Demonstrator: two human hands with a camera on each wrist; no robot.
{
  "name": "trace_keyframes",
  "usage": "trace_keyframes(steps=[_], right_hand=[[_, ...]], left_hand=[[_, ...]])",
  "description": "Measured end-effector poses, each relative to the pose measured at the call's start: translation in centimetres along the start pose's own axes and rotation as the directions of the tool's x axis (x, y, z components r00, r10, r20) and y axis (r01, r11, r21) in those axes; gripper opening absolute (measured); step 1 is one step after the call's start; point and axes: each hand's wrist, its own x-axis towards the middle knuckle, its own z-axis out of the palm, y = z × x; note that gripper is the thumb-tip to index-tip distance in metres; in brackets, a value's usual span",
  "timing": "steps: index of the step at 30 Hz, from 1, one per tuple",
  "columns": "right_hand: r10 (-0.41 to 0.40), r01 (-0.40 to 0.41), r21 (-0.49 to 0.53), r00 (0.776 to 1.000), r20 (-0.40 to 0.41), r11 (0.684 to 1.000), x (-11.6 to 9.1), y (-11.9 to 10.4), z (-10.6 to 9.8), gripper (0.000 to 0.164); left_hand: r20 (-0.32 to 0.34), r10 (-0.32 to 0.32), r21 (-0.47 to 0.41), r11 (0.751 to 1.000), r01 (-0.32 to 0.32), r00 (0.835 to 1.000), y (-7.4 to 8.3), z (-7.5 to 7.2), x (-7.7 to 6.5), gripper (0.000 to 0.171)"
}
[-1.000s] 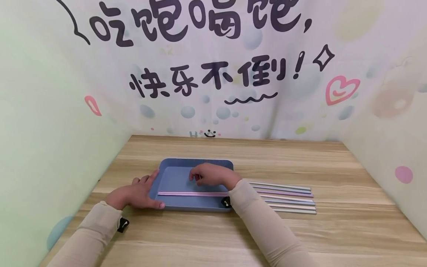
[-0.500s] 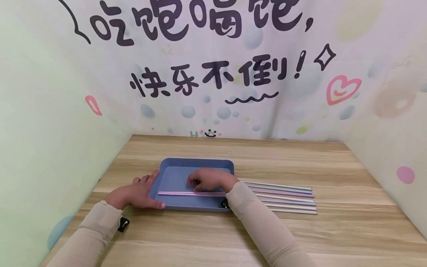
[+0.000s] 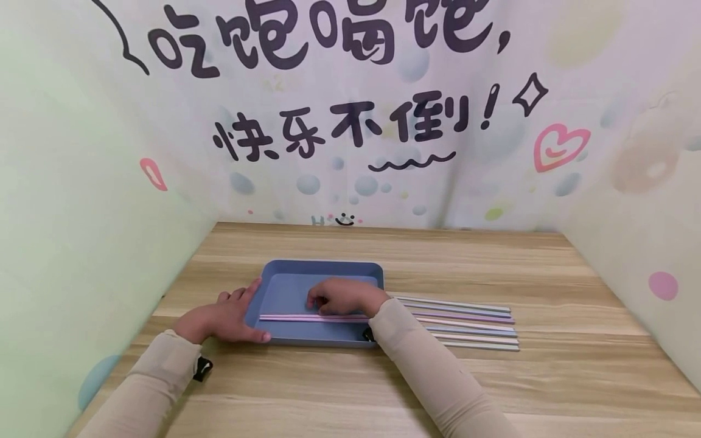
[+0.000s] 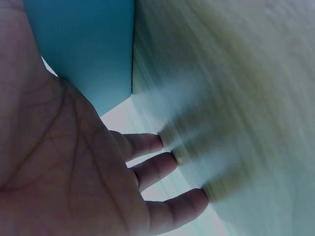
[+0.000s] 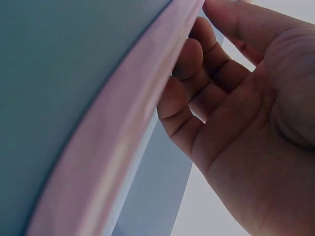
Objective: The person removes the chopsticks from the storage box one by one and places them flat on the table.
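Two pink chopsticks [image 3: 287,317] lie lengthwise in a shallow blue tray [image 3: 290,289]. My left hand [image 3: 223,316] rests at the tray's left end, thumb at the near corner and index finger along the far part of the rim. In the left wrist view its other fingers stretch past the tray wall [image 4: 88,49] towards the table. Over the tray, my right hand [image 3: 346,296] has bent fingers, with the thumb right at the chopsticks. The right wrist view has the curled fingertips beside the pink chopsticks [image 5: 110,142]; I cannot tell whether they pinch them.
Several chopsticks [image 3: 471,322] in white, blue, purple and other pale colours lie side by side on the wooden table [image 3: 328,389], right of the tray and partly behind the right forearm. A printed curtain [image 3: 350,182] stands behind the table.
My right hand has come down and slightly left, bringing its thumb to the pink chopsticks; over the last half second it barely moves. The left hand, tray and chopsticks stay put.
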Motion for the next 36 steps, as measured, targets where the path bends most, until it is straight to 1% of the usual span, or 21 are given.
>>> trace_keyframes(steps=[6, 11, 19, 36], right_hand=[[-0.011, 0.011, -0.009, 1.000, -0.012, 1.000, 0.17, 0.15, 0.05, 0.013], [-0.024, 0.024, -0.011, 1.000, -0.005, 1.000, 0.31, 0.12, 0.11, 0.010], [-0.012, 0.012, -0.025, 1.000, -0.002, 1.000, 0.33, 0.05, 0.16, 0.013], [-0.039, 0.038, -0.080, 0.999, -0.007, 0.996, 0.29, -0.64, 0.24, 0.018]], left_hand=[[0.001, 0.000, 0.008, 1.000, 0.000, 1.000, 0.01, -0.09, -0.02, 0.125], [0.003, -0.005, 0.010, 1.000, 0.005, 1.000, 0.05, -0.20, 0.00, 0.125], [-0.001, -0.006, -0.001, 1.000, 0.006, 1.000, -0.04, -0.04, 0.02, 0.125], [-0.011, 0.004, 0.012, 1.000, -0.004, 1.000, -0.31, 0.11, 0.27, 0.125]])
